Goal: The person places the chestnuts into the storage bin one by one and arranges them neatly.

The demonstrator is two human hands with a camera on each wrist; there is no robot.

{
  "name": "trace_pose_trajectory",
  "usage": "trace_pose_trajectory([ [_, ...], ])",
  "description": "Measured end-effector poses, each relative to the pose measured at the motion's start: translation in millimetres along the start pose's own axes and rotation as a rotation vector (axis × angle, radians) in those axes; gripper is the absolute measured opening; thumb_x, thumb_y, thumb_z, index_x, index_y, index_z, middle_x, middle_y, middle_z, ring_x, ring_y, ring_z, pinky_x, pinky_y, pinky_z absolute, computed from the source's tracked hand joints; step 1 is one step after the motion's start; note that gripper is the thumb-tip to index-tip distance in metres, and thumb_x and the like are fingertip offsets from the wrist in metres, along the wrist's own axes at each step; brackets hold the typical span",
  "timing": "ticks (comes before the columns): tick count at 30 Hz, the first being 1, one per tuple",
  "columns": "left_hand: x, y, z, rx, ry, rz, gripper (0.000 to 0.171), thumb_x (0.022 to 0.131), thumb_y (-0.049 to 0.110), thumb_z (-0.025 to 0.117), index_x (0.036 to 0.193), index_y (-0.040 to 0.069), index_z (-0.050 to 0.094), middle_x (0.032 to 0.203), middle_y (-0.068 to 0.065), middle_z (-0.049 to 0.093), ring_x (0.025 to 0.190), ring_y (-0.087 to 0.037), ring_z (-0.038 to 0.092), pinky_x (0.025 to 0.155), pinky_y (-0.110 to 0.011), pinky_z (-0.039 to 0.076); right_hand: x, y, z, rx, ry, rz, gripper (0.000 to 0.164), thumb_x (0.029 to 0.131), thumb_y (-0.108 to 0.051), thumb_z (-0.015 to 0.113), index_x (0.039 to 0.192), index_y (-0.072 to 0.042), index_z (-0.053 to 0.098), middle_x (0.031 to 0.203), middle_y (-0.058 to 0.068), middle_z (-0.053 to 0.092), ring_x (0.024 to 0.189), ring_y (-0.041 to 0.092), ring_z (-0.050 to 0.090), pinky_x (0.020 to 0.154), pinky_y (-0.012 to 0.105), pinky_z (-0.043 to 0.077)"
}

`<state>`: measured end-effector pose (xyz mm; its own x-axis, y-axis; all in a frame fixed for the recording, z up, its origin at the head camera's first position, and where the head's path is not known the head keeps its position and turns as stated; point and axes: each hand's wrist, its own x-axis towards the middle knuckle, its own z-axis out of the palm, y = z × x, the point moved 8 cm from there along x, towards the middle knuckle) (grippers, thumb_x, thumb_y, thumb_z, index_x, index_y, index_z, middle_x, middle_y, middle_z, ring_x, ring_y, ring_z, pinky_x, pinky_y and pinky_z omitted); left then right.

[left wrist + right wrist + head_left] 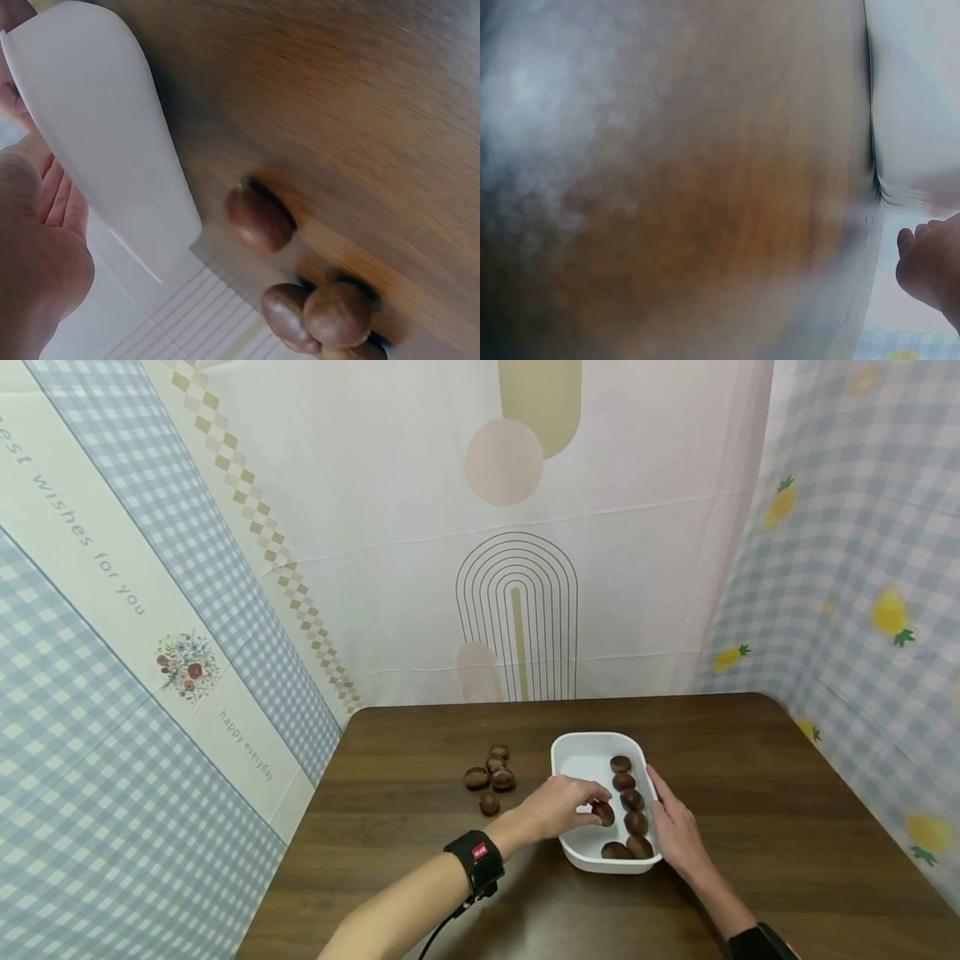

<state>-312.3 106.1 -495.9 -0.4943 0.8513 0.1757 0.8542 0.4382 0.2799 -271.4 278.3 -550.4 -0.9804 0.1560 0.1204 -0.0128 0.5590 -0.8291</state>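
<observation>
Head view gives us a pale cloth (637, 585) hung behind, printed with arches and rounded shapes. A blue-checked cloth (150, 610) with lettering and a bouquet covers the left side, and we find another checked cloth (847, 577) with yellow fruit on the right. Between them stands a brown wood-grain table (397, 877).

On it, right of the middle, we see a white container (588, 760) with rounded corners. The right hand (678, 835) holds its right wall, thumb at the rim and fingers along the outside; in the right wrist view the scene is too blurred to add more. The left hand (558, 806) reaches over the left rim, its thumb and fingers pinching a chestnut (603, 814) inside the container. We cannot tell whether that nut touches the floor. A black wristband (476, 862) with a red label circles the left wrist, a thin cable trailing from it.

Inside, we count six more chestnuts: five form a row (632, 800) along the right wall, and one nut (617, 851) lies beside its near end. Five loose chestnuts (503, 779) lie on the tabletop left of the container, four clustered and one just nearer us.
</observation>
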Motion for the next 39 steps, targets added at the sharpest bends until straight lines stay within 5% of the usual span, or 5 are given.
trace_pose_trajectory([
  [24, 14.0, 11.2, 30.3, 0.026, -0.087, -0.012, 0.033, 0.095, 0.027, 0.083, 0.126, 0.018, 0.077, 0.115, 0.013, 0.077, 0.099, 0.005, 0.067, 0.086, -0.009, 0.048, 1, -3, 0, 0.009, 0.013, -0.034, 0.055, 0.112, -0.009, 0.034, 0.167, -0.006, 0.032, 0.162, 0.031, 0.037, 0.142, 0.051, 0.043, 0.109, 0.065, 0.038],
  [39, 15.1, 15.6, 33.8, 0.079, -0.154, -0.028, 0.032, 0.097, 0.028, 0.081, 0.128, 0.022, 0.077, 0.115, 0.015, 0.076, 0.100, 0.005, 0.068, 0.086, -0.010, 0.048, -1, -2, -2, -0.002, 0.014, -0.032, 0.055, 0.112, -0.010, 0.033, 0.167, -0.006, 0.031, 0.162, 0.031, 0.038, 0.141, 0.051, 0.044, 0.106, 0.064, 0.040],
])
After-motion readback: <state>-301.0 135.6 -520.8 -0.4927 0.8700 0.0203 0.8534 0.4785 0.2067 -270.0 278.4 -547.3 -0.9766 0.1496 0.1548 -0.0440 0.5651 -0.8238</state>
